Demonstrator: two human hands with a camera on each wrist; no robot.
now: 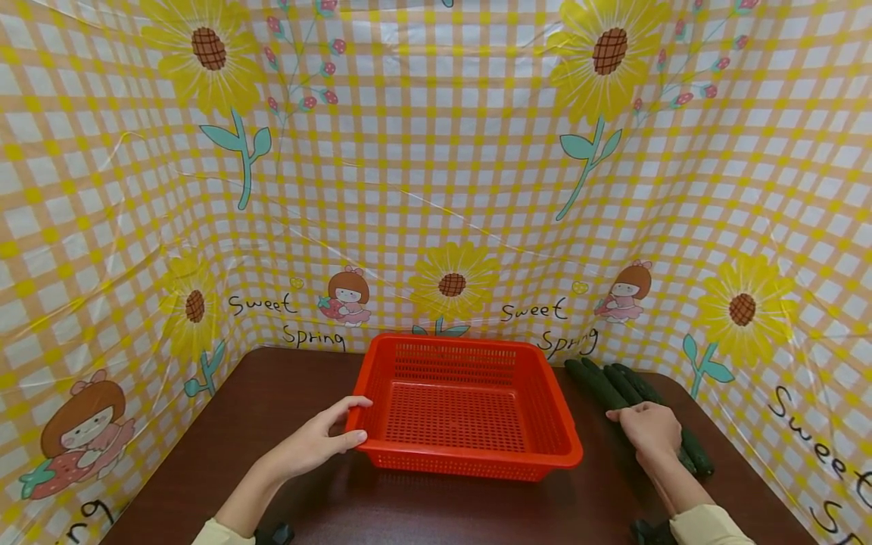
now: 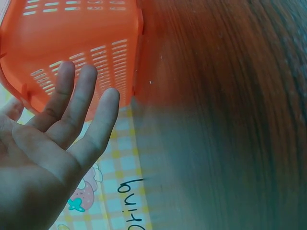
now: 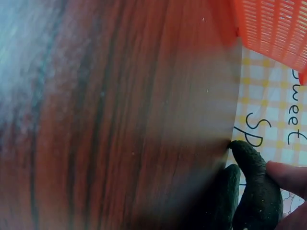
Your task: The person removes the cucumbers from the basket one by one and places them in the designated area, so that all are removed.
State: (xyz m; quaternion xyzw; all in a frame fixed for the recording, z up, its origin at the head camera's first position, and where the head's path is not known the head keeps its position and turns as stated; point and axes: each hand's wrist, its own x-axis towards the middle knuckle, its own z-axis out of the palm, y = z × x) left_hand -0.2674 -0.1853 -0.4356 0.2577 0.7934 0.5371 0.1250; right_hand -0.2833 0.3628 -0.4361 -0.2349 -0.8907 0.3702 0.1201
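Note:
A red perforated plastic basket (image 1: 453, 420) stands on the table with nothing inside it. My left hand (image 1: 316, 439) rests at its left rim, the thumb and a fingertip lying over the edge. In the left wrist view, the other fingers (image 2: 103, 120) stretch out, fairly straight and spread, by the outer wall. On the right lie several dark green cucumbers (image 1: 623, 384), side by side. My right hand (image 1: 652, 431) pinches the leftmost cucumber (image 3: 261, 196) between thumb and fingers; whether it is raised off the table I cannot tell.
The dark brown wooden table (image 1: 286, 401) meets a checked cloth (image 1: 436, 166) with sunflower prints on the back and both sides. Small dark objects (image 1: 275, 534) show below the left wrist and below the right sleeve.

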